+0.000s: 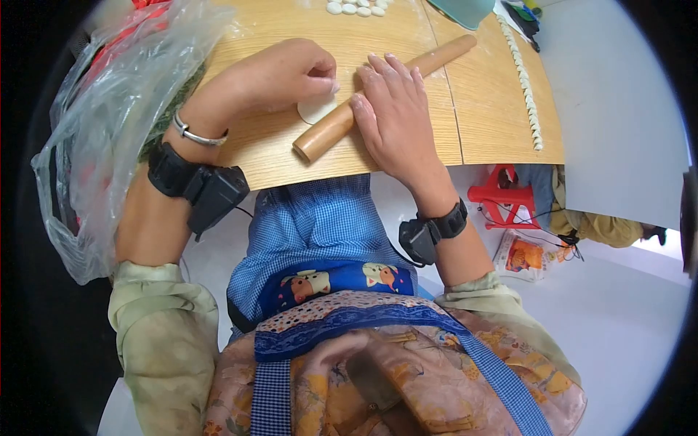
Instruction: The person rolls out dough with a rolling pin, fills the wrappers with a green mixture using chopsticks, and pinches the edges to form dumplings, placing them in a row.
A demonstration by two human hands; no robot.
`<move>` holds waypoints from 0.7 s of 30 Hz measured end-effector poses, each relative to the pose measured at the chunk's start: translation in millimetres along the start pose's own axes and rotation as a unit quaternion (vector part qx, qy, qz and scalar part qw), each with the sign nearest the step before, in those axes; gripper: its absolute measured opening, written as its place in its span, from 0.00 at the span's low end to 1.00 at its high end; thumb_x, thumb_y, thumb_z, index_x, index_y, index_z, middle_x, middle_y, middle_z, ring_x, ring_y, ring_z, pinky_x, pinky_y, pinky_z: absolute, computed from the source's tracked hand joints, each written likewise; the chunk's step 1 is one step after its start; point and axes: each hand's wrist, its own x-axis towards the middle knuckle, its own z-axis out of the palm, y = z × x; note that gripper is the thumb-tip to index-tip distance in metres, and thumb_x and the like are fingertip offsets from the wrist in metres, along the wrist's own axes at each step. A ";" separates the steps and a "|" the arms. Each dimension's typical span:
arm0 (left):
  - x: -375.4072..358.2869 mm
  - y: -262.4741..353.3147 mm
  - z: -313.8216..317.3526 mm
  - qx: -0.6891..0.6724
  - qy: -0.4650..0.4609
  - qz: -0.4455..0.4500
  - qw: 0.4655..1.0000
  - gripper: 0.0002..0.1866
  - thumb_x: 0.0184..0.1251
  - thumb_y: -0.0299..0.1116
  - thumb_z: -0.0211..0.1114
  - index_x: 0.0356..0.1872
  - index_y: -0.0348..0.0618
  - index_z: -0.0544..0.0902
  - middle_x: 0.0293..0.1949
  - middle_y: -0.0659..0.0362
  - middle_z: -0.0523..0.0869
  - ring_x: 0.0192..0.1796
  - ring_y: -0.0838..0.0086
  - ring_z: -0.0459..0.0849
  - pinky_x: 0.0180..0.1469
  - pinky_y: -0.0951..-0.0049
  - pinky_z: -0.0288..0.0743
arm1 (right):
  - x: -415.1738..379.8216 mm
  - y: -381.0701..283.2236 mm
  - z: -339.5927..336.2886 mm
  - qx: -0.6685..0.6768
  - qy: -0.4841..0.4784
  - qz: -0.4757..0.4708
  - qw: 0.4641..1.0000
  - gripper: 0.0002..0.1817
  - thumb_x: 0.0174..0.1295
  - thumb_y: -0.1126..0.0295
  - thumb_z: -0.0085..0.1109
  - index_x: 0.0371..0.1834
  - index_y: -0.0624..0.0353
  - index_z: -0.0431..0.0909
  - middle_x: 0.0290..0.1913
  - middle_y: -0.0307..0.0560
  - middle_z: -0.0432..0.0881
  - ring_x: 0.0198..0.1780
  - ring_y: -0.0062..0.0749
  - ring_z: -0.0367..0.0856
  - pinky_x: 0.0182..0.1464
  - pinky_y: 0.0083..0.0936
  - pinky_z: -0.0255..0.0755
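On the wooden table, a wooden rolling pin (327, 134) lies diagonally. My right hand (395, 109) rests flat across its middle, palm down, with fingers stretched out and dusted with flour. A thin, round white dough wrapper (314, 110) lies just beyond the near end of the pin, and part of it is hidden. My left hand (294, 76) is curled, with thumb and fingertips pinched together at the wrapper's upper edge. The exact grip is partly covered by the fingers.
Small white dough pieces (356, 9) sit at the far edge, near a teal bowl (465, 11). A long row of dough pieces (525, 83) runs along the right. Plastic bags (131, 94) crowd the left. Below the table stand a red stool (502, 195) and a printed packet (520, 256).
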 end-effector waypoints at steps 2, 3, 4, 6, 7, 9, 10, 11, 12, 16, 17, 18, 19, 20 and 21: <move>3.1 -8.2 1.2 0.007 0.015 0.005 1.000 0.13 0.68 0.36 0.59 0.31 0.34 0.81 0.21 0.56 0.78 0.26 0.73 0.75 0.32 0.69 0.71 | 12.2 2.1 7.7 -0.009 0.005 -0.014 1.000 0.22 0.72 0.58 0.47 0.58 0.64 0.75 0.62 0.60 0.75 0.71 0.57 0.66 0.75 0.54 0.52; 3.9 -14.3 1.3 0.000 0.025 0.041 0.999 0.15 0.71 0.37 0.56 0.31 0.33 0.80 0.22 0.55 0.78 0.25 0.72 0.75 0.31 0.68 0.71 | 20.0 2.9 12.4 -0.008 0.018 -0.027 0.999 0.20 0.71 0.59 0.47 0.55 0.64 0.76 0.59 0.59 0.77 0.67 0.56 0.70 0.72 0.52 0.56; 4.1 -20.1 1.7 -0.007 0.034 0.077 0.996 0.18 0.73 0.38 0.53 0.31 0.33 0.80 0.22 0.55 0.78 0.25 0.71 0.75 0.31 0.68 0.71 | 26.9 3.1 16.5 -0.008 0.030 -0.040 0.999 0.19 0.71 0.60 0.48 0.52 0.64 0.77 0.55 0.58 0.80 0.63 0.54 0.73 0.69 0.50 0.61; 0.6 -10.0 -3.8 -0.040 0.009 0.017 0.999 0.18 0.74 0.38 0.52 0.31 0.32 0.79 0.23 0.55 0.78 0.25 0.72 0.76 0.31 0.68 0.71 | 40.4 -0.9 19.4 0.015 0.029 -0.035 0.999 0.18 0.70 0.60 0.48 0.49 0.64 0.78 0.52 0.56 0.81 0.59 0.53 0.75 0.65 0.48 0.63; -0.7 -4.7 -5.9 -0.073 -0.016 -0.043 0.996 0.19 0.74 0.38 0.51 0.31 0.32 0.79 0.24 0.55 0.79 0.25 0.73 0.76 0.31 0.68 0.72 | 46.2 -2.7 19.9 0.036 0.028 -0.029 0.999 0.16 0.69 0.61 0.48 0.46 0.63 0.78 0.48 0.54 0.82 0.54 0.52 0.77 0.61 0.47 0.66; -1.6 -6.4 -2.9 -0.106 -0.006 -0.071 0.992 0.19 0.74 0.39 0.51 0.31 0.31 0.79 0.24 0.55 0.79 0.25 0.74 0.77 0.31 0.69 0.72 | 54.6 -0.7 25.1 0.035 0.022 -0.030 0.999 0.15 0.69 0.61 0.49 0.44 0.63 0.78 0.46 0.52 0.82 0.52 0.50 0.77 0.58 0.46 0.67; -1.8 -7.3 -1.9 -0.139 0.005 -0.100 0.985 0.19 0.74 0.39 0.50 0.31 0.31 0.79 0.25 0.56 0.79 0.26 0.75 0.77 0.31 0.70 0.72 | 56.4 0.1 26.3 0.035 0.016 -0.031 0.999 0.14 0.69 0.62 0.49 0.41 0.62 0.78 0.43 0.51 0.82 0.49 0.49 0.77 0.56 0.46 0.67; -1.2 -7.4 -2.8 -0.139 0.005 -0.100 0.985 0.19 0.74 0.39 0.50 0.31 0.31 0.79 0.25 0.56 0.79 0.26 0.75 0.77 0.31 0.70 0.72 | 55.0 0.7 25.8 0.035 0.015 -0.031 0.999 0.14 0.69 0.62 0.49 0.41 0.62 0.78 0.43 0.51 0.82 0.49 0.49 0.77 0.56 0.46 0.67; -0.3 -7.7 -5.0 -0.140 -0.008 -0.096 0.986 0.18 0.72 0.38 0.53 0.31 0.31 0.80 0.24 0.57 0.79 0.26 0.75 0.77 0.31 0.71 0.73 | 52.5 1.7 24.0 0.051 0.009 -0.031 0.998 0.15 0.69 0.61 0.49 0.44 0.62 0.78 0.46 0.53 0.82 0.52 0.51 0.77 0.59 0.47 0.66; 0.3 -1.6 -4.9 -0.018 -0.006 -0.050 0.999 0.12 0.64 0.35 0.62 0.32 0.33 0.82 0.22 0.58 0.80 0.27 0.76 0.78 0.32 0.72 0.73 | 23.2 4.3 12.7 0.034 0.021 -0.032 0.999 0.20 0.71 0.60 0.48 0.57 0.63 0.76 0.59 0.59 0.77 0.65 0.56 0.71 0.72 0.50 0.57; 0.9 -2.9 -3.7 -0.019 -0.005 -0.051 0.999 0.12 0.64 0.35 0.62 0.32 0.33 0.82 0.22 0.58 0.80 0.27 0.76 0.78 0.32 0.72 0.73 | 14.2 4.4 8.4 0.034 0.020 -0.033 0.999 0.20 0.71 0.60 0.48 0.57 0.63 0.76 0.59 0.59 0.77 0.65 0.56 0.71 0.72 0.50 0.57; 2.4 -4.7 -1.8 -0.008 -0.004 -0.032 0.999 0.11 0.62 0.33 0.64 0.32 0.33 0.83 0.23 0.57 0.80 0.27 0.76 0.78 0.32 0.72 0.73 | 5.2 4.4 3.6 0.032 -0.001 -0.016 0.999 0.22 0.72 0.59 0.47 0.61 0.63 0.73 0.64 0.60 0.74 0.69 0.57 0.66 0.74 0.52 0.52; 3.4 -6.4 -0.2 0.002 -0.002 -0.012 1.000 0.09 0.59 0.31 0.66 0.33 0.33 0.83 0.23 0.57 0.81 0.27 0.77 0.77 0.32 0.72 0.72 | -2.5 4.0 -0.5 0.029 -0.022 0.001 0.999 0.24 0.73 0.58 0.46 0.65 0.63 0.71 0.69 0.61 0.70 0.73 0.58 0.62 0.77 0.53 0.48; 2.7 -5.4 0.3 0.002 -0.003 -0.011 1.000 0.09 0.59 0.31 0.66 0.33 0.33 0.83 0.23 0.57 0.81 0.27 0.77 0.77 0.32 0.72 0.72 | -9.4 3.6 -3.8 0.028 -0.022 0.002 0.999 0.24 0.73 0.58 0.46 0.65 0.63 0.71 0.69 0.61 0.70 0.73 0.58 0.62 0.77 0.53 0.48; 1.5 -4.2 0.2 -0.003 0.003 -0.010 1.000 0.09 0.59 0.31 0.66 0.32 0.34 0.83 0.23 0.58 0.80 0.28 0.78 0.77 0.32 0.73 0.71 | -15.2 3.3 -6.9 0.028 -0.027 0.009 0.999 0.25 0.73 0.58 0.46 0.66 0.62 0.71 0.69 0.60 0.69 0.74 0.58 0.61 0.77 0.53 0.47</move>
